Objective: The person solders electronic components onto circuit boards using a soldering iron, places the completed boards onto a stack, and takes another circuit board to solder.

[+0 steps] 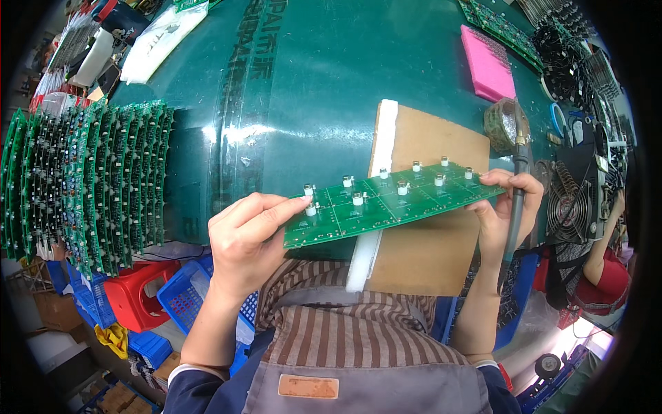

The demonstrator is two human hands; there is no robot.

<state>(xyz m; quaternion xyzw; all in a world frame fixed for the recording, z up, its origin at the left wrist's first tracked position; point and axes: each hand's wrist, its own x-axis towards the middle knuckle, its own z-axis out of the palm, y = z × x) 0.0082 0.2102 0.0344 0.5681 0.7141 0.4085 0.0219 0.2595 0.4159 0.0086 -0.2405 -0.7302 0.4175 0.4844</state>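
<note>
A long green circuit board (pixel 376 210) is held tilted over the bench's front edge, its right end raised higher. Several white cylindrical parts with metal tops stand in two rows on its upper face. My left hand (pixel 249 234) pinches the board's left end, fingers on top near a white part. My right hand (pixel 507 200) grips the right end between thumb and fingers. Beneath the board lies a brown flat board (pixel 424 259) with a white strip (pixel 385 131) along its left side. A soldering iron (pixel 518 179) with a grey handle stands beside my right hand, partly overlapping it.
Rows of upright green circuit boards (pixel 117 179) stand on the green bench (pixel 296 90) at left. A pink foam block (pixel 486 65) lies far right, near a round tin (pixel 503 127) and a fan (pixel 567 207). Below are a red stool (pixel 138 297) and blue crates (pixel 186 297). Another person (pixel 603 276) is at right.
</note>
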